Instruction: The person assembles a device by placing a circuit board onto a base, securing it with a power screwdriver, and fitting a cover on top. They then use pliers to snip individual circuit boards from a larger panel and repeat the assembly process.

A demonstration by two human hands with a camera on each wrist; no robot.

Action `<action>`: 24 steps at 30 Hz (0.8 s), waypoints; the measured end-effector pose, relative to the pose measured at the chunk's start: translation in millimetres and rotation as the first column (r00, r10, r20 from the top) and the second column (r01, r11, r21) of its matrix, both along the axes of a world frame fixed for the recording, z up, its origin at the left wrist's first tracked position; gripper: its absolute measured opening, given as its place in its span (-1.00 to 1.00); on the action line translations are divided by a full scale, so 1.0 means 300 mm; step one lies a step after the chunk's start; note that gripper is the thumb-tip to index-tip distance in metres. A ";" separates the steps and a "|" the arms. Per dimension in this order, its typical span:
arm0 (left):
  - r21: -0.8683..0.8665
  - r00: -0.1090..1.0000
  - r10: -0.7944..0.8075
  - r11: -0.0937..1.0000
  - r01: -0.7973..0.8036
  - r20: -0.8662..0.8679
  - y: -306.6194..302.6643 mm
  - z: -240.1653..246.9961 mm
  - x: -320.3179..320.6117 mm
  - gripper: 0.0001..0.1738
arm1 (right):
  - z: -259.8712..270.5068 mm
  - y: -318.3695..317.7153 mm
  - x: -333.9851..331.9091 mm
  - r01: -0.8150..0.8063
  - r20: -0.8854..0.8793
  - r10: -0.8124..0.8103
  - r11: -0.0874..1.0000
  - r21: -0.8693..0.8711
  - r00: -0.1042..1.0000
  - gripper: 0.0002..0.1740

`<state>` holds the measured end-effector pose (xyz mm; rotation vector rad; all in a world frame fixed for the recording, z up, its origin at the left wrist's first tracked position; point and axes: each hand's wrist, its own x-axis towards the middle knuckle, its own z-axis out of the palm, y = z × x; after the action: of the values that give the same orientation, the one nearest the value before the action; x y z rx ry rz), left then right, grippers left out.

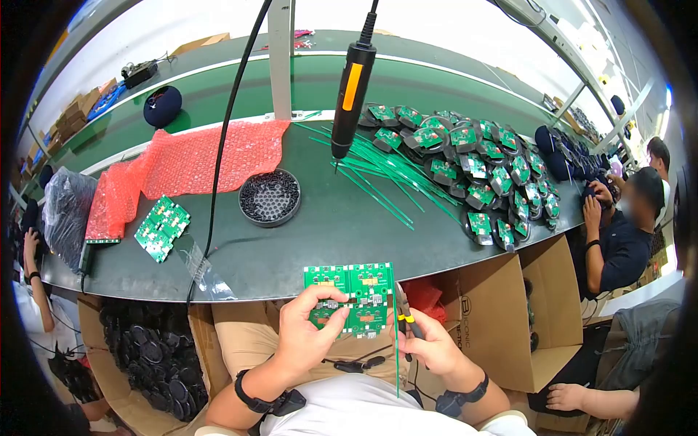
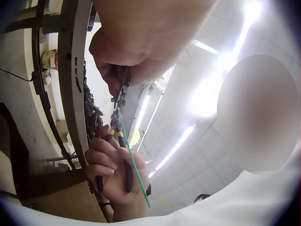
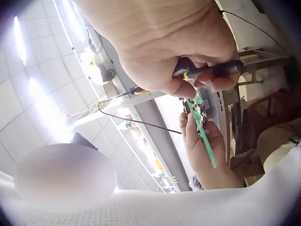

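My left hand (image 1: 305, 330) pinches a green circuit board panel (image 1: 372, 277) between thumb and fingers, above my lap at the table's front edge. The panel carries several joined boards with small metal connectors. In my right hand (image 1: 440, 354) are pliers with black and yellow handles (image 1: 405, 314), their tips at the panel's right edge. A thin green strip (image 1: 398, 369) runs down along that edge and hangs below the panel. In the left wrist view, the fingers of the right hand (image 2: 110, 162) curl round the plier handles (image 2: 128, 176).
A black electric screwdriver (image 1: 354, 91) hangs over the table. Behind are loose green strips (image 1: 378, 163), a pile of black discs with boards (image 1: 472, 156), a dish of screws (image 1: 270, 198), another panel (image 1: 162, 228) and red bubble wrap (image 1: 211, 156). Cardboard boxes (image 1: 502, 320) flank my lap.
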<state>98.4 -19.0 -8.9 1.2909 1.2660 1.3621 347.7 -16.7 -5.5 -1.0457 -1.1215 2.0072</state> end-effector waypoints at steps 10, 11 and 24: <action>0.045 1.000 -0.008 0.999 0.009 -0.027 0.000 0.006 -0.005 -0.78 | 0.005 -0.003 -0.005 0.000 -0.002 0.000 1.000 -0.007 1.000 -0.58; 0.045 1.000 -0.008 0.999 0.009 -0.026 0.000 0.004 -0.006 -0.78 | 0.001 -0.003 -0.002 0.001 -0.001 -0.001 1.000 -0.007 1.000 -0.58; -0.130 0.786 -0.107 0.964 0.232 0.609 -0.010 -0.102 0.030 -0.75 | -0.054 -0.037 -0.016 -0.212 -0.641 -0.045 0.924 -0.317 0.766 -0.65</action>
<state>107.2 -22.1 -39.5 0.7185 0.7915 1.3252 342.9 -28.0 -21.7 -0.3811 -0.4256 2.4381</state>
